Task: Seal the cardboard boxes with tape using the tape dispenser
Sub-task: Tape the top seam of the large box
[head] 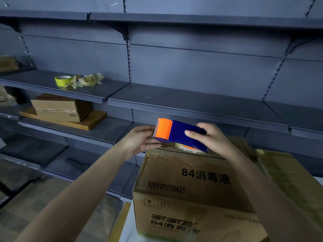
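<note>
Dark grey metal shelving (192,67) filled the whole view, its flat back panels (201,55) divided by slotted uprights (129,55) that ran from top to bottom. A top shelf (192,19) rested on angled brackets (120,30), with a wide middle shelf (174,100) below it and a lower shelf (108,130) under that, each one jutting further forward than the one above. The light was dim and bluish, leaving only a faint sheen on the shelf surfaces.

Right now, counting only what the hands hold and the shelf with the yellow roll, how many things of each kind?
tape dispenser: 1
tape rolls: 2, the yellow roll and the dispenser's roll
crumpled tape wad: 1
Total: 4
</note>
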Motion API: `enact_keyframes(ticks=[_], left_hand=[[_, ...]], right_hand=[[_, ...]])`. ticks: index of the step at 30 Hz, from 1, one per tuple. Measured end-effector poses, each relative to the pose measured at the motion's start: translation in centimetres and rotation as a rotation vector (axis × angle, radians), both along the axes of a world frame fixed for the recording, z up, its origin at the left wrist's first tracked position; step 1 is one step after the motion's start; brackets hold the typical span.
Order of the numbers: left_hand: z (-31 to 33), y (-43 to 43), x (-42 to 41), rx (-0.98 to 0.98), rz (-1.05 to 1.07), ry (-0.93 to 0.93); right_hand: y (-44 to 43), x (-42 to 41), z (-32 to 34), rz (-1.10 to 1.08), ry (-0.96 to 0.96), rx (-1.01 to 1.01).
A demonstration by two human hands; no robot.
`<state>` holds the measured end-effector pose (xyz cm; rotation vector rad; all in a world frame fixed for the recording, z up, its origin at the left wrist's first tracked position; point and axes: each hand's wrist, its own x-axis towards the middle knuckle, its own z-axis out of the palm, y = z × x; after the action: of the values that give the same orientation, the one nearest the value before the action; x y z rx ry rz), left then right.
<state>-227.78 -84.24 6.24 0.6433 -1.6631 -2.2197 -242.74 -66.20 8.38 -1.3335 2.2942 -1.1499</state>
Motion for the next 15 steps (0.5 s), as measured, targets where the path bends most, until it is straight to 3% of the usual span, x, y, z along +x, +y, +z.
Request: enact_keyframes(ticks=[3, 8, 12, 15], left_hand=[[-0.2, -0.8, -0.4, 0.047, 0.013, -0.048], [-0.8, -1.5, -1.0, -0.183, -0.015, -0.243], [-0.9, -1.1, -1.1, -0.21, -0.022, -0.241], [-0.8, -0.9, -1.0, -0.305, 0.026, -0.245]], right_hand=[[-0.1, -0.3, 0.4, 0.03, -0.015, 0.03], [-0.8, -0.3, 0.0, -0.004, 0.058, 0.038], [-1.8, 0.0, -0.7, -0.129, 0.271, 0.023], [-2.5, 0.0, -0.9, -0.108, 0.268, 0.029]])
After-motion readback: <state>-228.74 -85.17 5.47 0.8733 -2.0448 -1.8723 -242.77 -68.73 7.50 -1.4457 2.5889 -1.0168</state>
